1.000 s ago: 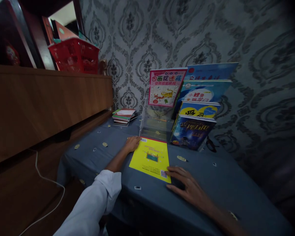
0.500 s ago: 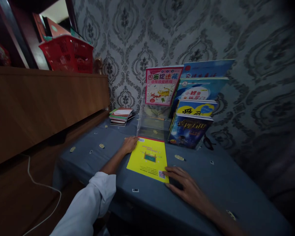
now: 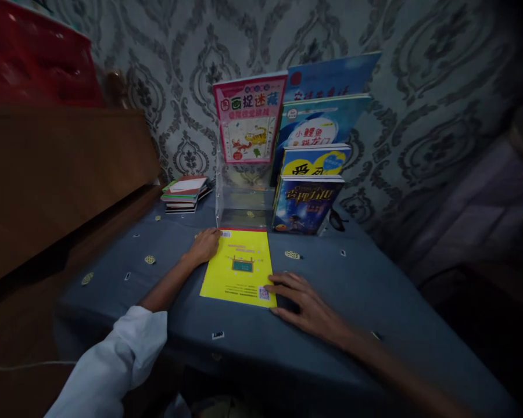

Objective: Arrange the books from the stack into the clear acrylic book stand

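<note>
A yellow book lies flat on the blue-grey tablecloth, in front of a clear plastic rack. My left hand rests at its upper left corner, fingers close together; whether they pinch the edge is hard to tell. My right hand touches the lower right corner with its fingers spread. In the rack's upper left stands a pink picture book. Beside it, on the right, blue books, a yellow-and-blue book and a dark blue book stand in tiers.
A stack of books sits at the table's back left. Dark glasses lie right of the rack. On the wooden cabinet at the left stands a red basket. A patterned wall rises behind the table.
The view has turned to the right and moved nearer, so the scene sits further left. Both hands keep their places at the yellow book.
</note>
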The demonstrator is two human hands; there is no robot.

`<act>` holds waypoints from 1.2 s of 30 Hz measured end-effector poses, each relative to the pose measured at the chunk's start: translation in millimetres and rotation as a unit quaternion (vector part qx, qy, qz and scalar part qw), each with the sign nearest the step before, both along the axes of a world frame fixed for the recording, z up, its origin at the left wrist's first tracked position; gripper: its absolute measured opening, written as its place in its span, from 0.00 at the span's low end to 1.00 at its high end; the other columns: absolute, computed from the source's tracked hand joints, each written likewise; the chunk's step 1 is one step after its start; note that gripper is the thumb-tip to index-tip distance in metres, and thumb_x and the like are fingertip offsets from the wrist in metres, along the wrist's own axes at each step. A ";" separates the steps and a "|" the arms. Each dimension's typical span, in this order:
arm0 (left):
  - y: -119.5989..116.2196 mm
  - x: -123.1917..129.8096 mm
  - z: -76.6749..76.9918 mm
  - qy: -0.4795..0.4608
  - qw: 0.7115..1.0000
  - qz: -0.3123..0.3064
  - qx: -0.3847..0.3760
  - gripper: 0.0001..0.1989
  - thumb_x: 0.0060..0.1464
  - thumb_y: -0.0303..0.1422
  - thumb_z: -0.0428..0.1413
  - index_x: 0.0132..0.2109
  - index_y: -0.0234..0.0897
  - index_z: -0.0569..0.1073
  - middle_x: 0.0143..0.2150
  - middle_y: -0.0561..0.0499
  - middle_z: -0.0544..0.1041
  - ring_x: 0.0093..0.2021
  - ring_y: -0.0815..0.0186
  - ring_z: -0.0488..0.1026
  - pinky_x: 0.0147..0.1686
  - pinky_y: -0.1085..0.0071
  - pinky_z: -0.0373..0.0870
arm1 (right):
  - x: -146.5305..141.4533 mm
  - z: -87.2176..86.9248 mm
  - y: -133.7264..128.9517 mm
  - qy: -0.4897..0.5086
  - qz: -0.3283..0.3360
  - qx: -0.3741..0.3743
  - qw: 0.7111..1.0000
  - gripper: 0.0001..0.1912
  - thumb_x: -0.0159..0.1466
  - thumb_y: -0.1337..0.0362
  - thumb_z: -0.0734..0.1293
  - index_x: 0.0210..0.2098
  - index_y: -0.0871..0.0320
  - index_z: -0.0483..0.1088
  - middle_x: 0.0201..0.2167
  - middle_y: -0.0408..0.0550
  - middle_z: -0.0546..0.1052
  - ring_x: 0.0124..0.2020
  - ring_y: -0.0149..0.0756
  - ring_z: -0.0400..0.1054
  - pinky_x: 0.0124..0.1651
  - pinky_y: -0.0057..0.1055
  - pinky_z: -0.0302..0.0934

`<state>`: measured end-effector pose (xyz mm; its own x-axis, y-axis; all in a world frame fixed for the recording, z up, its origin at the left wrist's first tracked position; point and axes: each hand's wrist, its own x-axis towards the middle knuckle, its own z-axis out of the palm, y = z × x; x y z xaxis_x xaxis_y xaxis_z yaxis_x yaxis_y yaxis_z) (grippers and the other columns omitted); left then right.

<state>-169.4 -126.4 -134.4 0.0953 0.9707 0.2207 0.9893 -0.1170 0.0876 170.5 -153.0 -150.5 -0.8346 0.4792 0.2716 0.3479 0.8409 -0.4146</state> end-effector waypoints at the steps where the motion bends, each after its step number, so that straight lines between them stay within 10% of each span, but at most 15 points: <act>1: 1.2 0.8 1.9 0.005 1.000 -0.005 -0.002 0.18 0.62 0.23 0.46 0.54 0.34 0.74 0.56 0.39 0.75 0.57 0.53 0.72 0.58 0.55 0.67 | 0.0 2.0 1.6 -0.004 0.005 -0.001 1.000 0.23 0.68 0.50 0.66 0.58 0.53 0.73 0.61 0.58 0.72 0.65 0.51 0.62 0.67 0.57 0.55; 13: 50.4 64.1 8.3 0.032 0.969 -0.245 -0.011 0.24 0.60 0.24 0.48 0.63 0.35 0.69 0.61 0.41 0.72 0.58 0.55 0.69 0.60 0.57 0.66 | 4.1 2.3 12.0 0.027 0.040 0.003 0.999 0.26 0.65 0.50 0.69 0.60 0.50 0.71 0.59 0.54 0.72 0.66 0.50 0.58 0.66 0.53 0.57; 36: 76.7 78.5 1.6 0.016 0.959 -0.283 -0.021 0.25 0.64 0.26 0.45 0.67 0.36 0.65 0.64 0.42 0.70 0.60 0.54 0.66 0.57 0.55 0.65 | 6.8 8.9 14.5 0.007 0.063 0.010 0.998 0.26 0.68 0.52 0.67 0.62 0.53 0.68 0.61 0.56 0.72 0.65 0.51 0.60 0.70 0.58 0.49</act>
